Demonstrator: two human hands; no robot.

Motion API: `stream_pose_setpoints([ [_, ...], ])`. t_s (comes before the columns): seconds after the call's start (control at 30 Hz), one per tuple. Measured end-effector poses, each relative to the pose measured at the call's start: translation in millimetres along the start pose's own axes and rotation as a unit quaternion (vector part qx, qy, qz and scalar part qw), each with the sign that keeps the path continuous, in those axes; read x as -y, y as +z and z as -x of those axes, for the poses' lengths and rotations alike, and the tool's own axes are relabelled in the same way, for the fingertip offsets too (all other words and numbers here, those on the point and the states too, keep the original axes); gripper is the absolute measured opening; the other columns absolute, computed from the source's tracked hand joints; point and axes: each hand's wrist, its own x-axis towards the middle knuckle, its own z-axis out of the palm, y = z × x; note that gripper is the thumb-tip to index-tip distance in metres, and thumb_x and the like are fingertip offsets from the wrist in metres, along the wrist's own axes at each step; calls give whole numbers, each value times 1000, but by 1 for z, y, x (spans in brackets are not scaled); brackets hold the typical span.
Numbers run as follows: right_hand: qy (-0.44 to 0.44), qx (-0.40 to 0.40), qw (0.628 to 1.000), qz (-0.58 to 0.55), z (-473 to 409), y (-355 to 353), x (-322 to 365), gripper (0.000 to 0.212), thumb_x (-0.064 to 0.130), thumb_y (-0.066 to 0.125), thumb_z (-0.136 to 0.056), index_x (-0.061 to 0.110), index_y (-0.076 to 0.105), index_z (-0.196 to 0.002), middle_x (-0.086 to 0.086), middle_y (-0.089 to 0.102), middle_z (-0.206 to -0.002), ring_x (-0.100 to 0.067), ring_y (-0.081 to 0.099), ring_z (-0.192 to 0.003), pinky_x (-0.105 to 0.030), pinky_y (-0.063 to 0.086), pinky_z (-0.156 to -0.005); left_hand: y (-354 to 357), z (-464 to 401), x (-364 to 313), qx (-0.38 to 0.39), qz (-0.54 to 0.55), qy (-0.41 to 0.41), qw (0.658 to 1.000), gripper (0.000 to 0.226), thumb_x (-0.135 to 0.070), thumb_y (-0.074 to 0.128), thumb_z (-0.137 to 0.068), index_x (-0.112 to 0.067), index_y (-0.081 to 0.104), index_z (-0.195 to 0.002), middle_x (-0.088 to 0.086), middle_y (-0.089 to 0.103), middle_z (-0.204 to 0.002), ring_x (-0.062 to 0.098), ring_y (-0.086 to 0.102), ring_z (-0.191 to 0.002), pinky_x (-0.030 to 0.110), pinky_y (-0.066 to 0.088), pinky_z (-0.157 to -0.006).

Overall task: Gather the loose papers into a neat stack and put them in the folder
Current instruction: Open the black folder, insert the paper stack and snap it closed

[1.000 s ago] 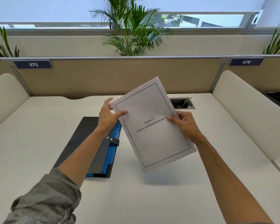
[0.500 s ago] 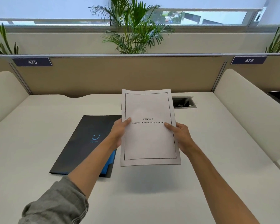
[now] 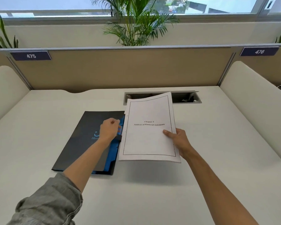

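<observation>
The right hand (image 3: 178, 141) pinches the paper stack (image 3: 149, 129) above the desk (image 3: 217, 143) — thumb on top. At its nine o'clock, the left hand (image 3: 109, 131) curls at the dark folder's (image 3: 86, 137) edge; whether it grips cannot be told.

A white desk (image 3: 39, 127) with a cable tray (image 3: 185, 96), a palm (image 3: 136, 26) behind the divider (image 3: 120, 69).

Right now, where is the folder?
In the head view the folder lies flat on the desk, left of the papers, with the left hand at its right edge.
</observation>
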Motion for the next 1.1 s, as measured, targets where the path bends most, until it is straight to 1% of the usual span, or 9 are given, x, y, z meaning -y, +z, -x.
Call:
stream_pose_setpoints([
  [0.07,9,0,1000,8,-2,-2,-5,6,13,70,-89,15,73,-93,0,79,-90,-18,76,-81,-29,61,-67,-9,-2,14,-43,-134,35,989,17,-29,58,-93,-15,66,-99,5,71,-97,21,65,-83,40,55,-75],
  [0.13,20,4,1000,17,-3,-3,-10,6,13,70,-89,14,72,-95,-2,78,-92,-20,76,-82,-30,61,-67,-15,-3,26,-49,-233,54,970,23,-30,64,-88,-17,64,-107,1,67,-105,16,58,-86,33,48,-71],
  [0.2,26,9,999,19,-4,-2,-14,6,11,69,-89,13,72,-94,-3,78,-91,-19,76,-80,-30,61,-66,-16,-3,35,-25,-285,64,956,34,-30,70,-83,-16,60,-113,3,60,-116,17,55,-93,34,47,-73],
  [0.3,34,12,999,23,-5,1,-19,7,9,69,-89,13,72,-94,-4,78,-91,-18,76,-77,-28,61,-64,-17,-1,45,-7,-368,90,925,46,-31,74,-76,-16,56,-115,7,51,-124,25,49,-113,41,47,-89],
  [0.43,44,26,998,43,-6,5,-22,16,11,69,-89,7,71,-104,-7,77,-97,-21,75,-82,-27,59,-64,-19,1,49,-2,-418,101,903,56,-28,73,-72,-16,50,-122,9,48,-125,26,44,-116,40,45,-88],
  [0.53,46,38,997,49,-6,10,-25,18,11,69,-89,6,71,-106,-8,77,-98,-18,76,-80,-24,58,-62,-21,0,42,-3,-443,113,890,56,-24,69,-72,-14,48,-123,7,54,-115,26,49,-107,36,45,-75],
  [0.67,47,57,996,53,-6,18,-25,18,10,68,-89,4,71,-106,-6,77,-95,-16,76,-78,-23,57,-60,-25,-1,32,-4,-443,126,888,32,-20,62,-76,-13,52,-105,2,61,-84,22,53,-70,29,35,-55],
  [0.77,43,58,995,68,-7,24,-24,18,10,68,-89,4,72,-106,-6,77,-94,-15,75,-76,-23,57,-60,-30,-3,25,-20,-446,150,882,24,-19,58,-82,-11,54,-104,3,58,-78,22,51,-64,29,35,-53],
  [1.1,36,61,992,102,-13,34,-18,11,8,68,-89,8,72,-99,-1,76,-87,-11,74,-69,-20,55,-57,-50,-9,6,-38,-462,194,864,31,-15,52,-87,-13,51,-117,1,52,-71,16,43,-54,30,33,-53],
])
